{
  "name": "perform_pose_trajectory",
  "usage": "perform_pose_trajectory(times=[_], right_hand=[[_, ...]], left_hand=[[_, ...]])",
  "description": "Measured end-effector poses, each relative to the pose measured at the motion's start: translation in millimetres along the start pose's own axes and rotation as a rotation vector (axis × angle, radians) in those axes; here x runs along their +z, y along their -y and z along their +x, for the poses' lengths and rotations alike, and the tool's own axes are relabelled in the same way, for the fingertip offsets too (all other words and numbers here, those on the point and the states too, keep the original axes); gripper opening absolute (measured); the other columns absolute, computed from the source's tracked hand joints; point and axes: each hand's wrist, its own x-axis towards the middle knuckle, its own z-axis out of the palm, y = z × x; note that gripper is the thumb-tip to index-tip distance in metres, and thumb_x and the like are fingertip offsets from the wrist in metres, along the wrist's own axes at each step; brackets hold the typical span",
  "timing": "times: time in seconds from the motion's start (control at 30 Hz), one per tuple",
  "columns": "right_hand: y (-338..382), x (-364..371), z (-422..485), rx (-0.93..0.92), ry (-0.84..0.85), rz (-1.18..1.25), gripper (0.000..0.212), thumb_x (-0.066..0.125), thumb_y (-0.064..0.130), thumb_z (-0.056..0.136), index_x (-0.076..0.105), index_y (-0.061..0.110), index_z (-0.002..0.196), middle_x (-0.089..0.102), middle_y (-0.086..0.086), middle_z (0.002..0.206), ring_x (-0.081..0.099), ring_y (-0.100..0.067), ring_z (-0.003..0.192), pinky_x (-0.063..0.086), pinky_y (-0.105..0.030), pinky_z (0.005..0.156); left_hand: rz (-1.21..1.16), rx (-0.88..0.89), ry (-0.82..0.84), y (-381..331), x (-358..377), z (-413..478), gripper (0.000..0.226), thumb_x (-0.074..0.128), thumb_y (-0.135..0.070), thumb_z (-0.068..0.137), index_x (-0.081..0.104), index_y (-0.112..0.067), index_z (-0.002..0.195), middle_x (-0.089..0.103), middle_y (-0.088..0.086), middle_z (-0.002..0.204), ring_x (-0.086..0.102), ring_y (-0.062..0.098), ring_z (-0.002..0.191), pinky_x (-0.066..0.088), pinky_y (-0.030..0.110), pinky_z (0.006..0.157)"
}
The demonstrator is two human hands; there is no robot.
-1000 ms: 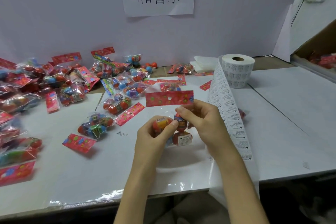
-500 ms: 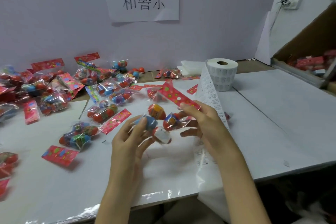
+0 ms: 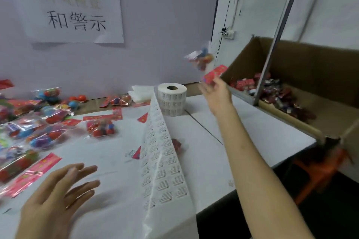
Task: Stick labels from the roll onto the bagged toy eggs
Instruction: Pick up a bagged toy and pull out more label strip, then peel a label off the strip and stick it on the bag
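Many bagged eggs likely await labels on the desk, while one blurred bag by the right hand, grip untellable, looks bound for the part-filled box; left hand spread, empty.

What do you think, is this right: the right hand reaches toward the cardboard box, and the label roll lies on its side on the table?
Not quite. The right hand reaches toward the cardboard box, but the label roll stands upright on its flat end on the table, core hole facing up. The head view shows it.
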Motion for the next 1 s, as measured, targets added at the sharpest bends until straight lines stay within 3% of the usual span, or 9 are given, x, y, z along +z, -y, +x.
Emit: perform_pose_trajectory(times=[0.07,0.17,0.27,0.47,0.53,0.63,0.8,0.93,1.0], right_hand=[[-3,-18,11,0.022,-0.137,-0.012,0.035,0.044,0.009,0.107,0.048,-0.001,0.14,0.064,-0.015,0.123,0.065,-0.029,0.102,0.05,-0.042,0.107],[-17,-37,6,0.026,-0.26,-0.103,0.028,0.048,0.003,0.1,0.06,0.002,0.125,0.072,-0.014,0.102,0.073,-0.026,0.078,0.058,-0.036,0.087],[-41,-29,-15,0.071,-0.119,-0.32,0.021,0.046,0.0,0.098,0.066,0.006,0.1,0.072,-0.015,0.091,0.073,-0.023,0.07,0.061,-0.034,0.08],[-50,28,-51,-0.041,0.267,-0.574,0.02,0.053,-0.001,0.096,0.067,0.01,0.086,0.067,-0.005,0.071,0.064,-0.014,0.054,0.053,-0.021,0.056],[-53,54,-64,-0.097,0.409,-0.629,0.02,0.056,0.0,0.096,0.068,0.012,0.086,0.069,-0.002,0.072,0.066,-0.012,0.056,0.053,-0.021,0.058],[-71,90,-79,-0.215,0.616,-0.818,0.01,0.063,0.005,0.096,0.069,0.011,0.102,0.072,-0.005,0.092,0.071,-0.018,0.077,0.057,-0.028,0.068],[-128,132,-92,-0.283,0.959,-1.242,0.038,0.075,0.022,0.091,0.062,0.018,0.126,0.063,-0.002,0.123,0.063,-0.017,0.108,0.053,-0.032,0.091],[-175,139,-91,-0.374,0.988,-1.602,0.055,0.074,0.033,0.087,0.052,0.019,0.136,0.049,-0.003,0.136,0.057,-0.024,0.114,0.052,-0.044,0.097],[-187,137,-90,-0.413,0.94,-1.615,0.054,0.072,0.029,0.088,0.051,0.019,0.137,0.049,-0.004,0.137,0.057,-0.024,0.115,0.052,-0.044,0.098]], left_hand=[[0.061,0.046,0.043,-10,3,-4,0.027,0.061,-0.038,0.083,0.076,-0.017,0.092,0.081,0.003,0.099,0.079,0.026,0.076,0.064,0.032,0.058],[0.114,0.044,0.082,-12,8,-7,0.019,0.053,-0.024,0.096,0.068,-0.012,0.098,0.081,0.001,0.091,0.078,0.021,0.069,0.062,0.026,0.055],[0.14,0.043,0.012,-12,14,-10,0.017,0.054,-0.019,0.099,0.068,-0.01,0.1,0.081,0.004,0.094,0.077,0.021,0.07,0.063,0.026,0.058],[0.153,0.019,-0.076,-15,18,-16,0.013,0.06,-0.015,0.1,0.071,-0.009,0.103,0.079,0.011,0.1,0.077,0.025,0.076,0.056,0.043,0.077],[0.159,0.018,-0.087,-17,19,-18,0.013,0.06,-0.015,0.1,0.071,-0.009,0.104,0.079,0.011,0.1,0.076,0.026,0.078,0.054,0.042,0.076],[0.161,0.015,-0.101,-17,18,-20,0.013,0.06,-0.014,0.101,0.072,-0.01,0.105,0.079,0.01,0.1,0.076,0.025,0.079,0.055,0.038,0.074],[0.173,0.012,-0.092,-19,18,-23,0.012,0.059,-0.012,0.102,0.071,-0.01,0.104,0.08,0.008,0.098,0.076,0.023,0.079,0.056,0.027,0.067],[0.161,0.013,-0.091,-20,16,-24,0.014,0.058,-0.011,0.102,0.072,-0.011,0.102,0.08,0.008,0.097,0.075,0.023,0.079,0.058,0.023,0.064],[0.164,0.015,-0.092,-20,16,-24,0.014,0.058,-0.011,0.103,0.072,-0.012,0.101,0.08,0.008,0.097,0.076,0.024,0.08,0.058,0.023,0.065]])
